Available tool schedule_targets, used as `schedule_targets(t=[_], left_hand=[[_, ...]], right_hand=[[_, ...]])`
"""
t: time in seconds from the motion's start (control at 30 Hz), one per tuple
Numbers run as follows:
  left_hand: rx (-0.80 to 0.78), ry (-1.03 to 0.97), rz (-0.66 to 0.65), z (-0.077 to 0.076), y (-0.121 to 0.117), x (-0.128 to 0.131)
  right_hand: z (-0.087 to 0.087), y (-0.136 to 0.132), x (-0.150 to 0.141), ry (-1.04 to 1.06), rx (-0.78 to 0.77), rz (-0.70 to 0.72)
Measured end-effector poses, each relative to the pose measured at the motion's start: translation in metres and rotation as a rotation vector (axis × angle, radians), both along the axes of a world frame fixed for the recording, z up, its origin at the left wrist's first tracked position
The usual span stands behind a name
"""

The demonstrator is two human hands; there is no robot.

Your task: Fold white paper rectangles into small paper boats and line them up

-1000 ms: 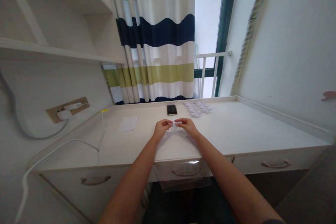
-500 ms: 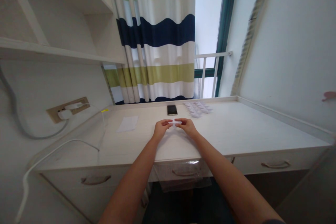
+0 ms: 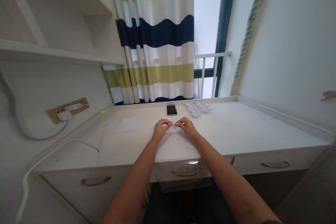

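Small white paper strip (image 3: 176,124) over the white desk (image 3: 236,126), long side going left to right, right between the two hands. Left hand (image 3: 161,128) and right hand (image 3: 187,127) close together, fingers pinched on its two ends, both about as near. Farther back, a black phone (image 3: 171,110) and a pile of little folded white papers (image 3: 196,108). Off to the left, one flat white sheet (image 3: 127,124).
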State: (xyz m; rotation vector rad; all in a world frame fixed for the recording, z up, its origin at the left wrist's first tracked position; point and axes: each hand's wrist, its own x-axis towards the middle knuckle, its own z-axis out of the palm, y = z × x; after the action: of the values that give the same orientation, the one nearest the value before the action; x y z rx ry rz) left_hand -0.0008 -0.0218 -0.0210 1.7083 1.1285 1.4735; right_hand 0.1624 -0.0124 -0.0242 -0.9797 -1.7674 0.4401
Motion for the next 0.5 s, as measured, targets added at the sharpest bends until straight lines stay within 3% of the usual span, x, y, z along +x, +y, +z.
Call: schedule_targets(t=[0.2,0.5], left_hand=[[-0.108,-0.068,-0.094,0.0026,-0.0036,0.0043],[-0.214,-0.144,-0.108,0.0018,-0.0043,0.0055]], right_hand=[[-0.0004,-0.0014,-0.0017,0.045,-0.107,0.151],[0.0014,-0.0012,-0.0017,0.031,-0.157,0.138]])
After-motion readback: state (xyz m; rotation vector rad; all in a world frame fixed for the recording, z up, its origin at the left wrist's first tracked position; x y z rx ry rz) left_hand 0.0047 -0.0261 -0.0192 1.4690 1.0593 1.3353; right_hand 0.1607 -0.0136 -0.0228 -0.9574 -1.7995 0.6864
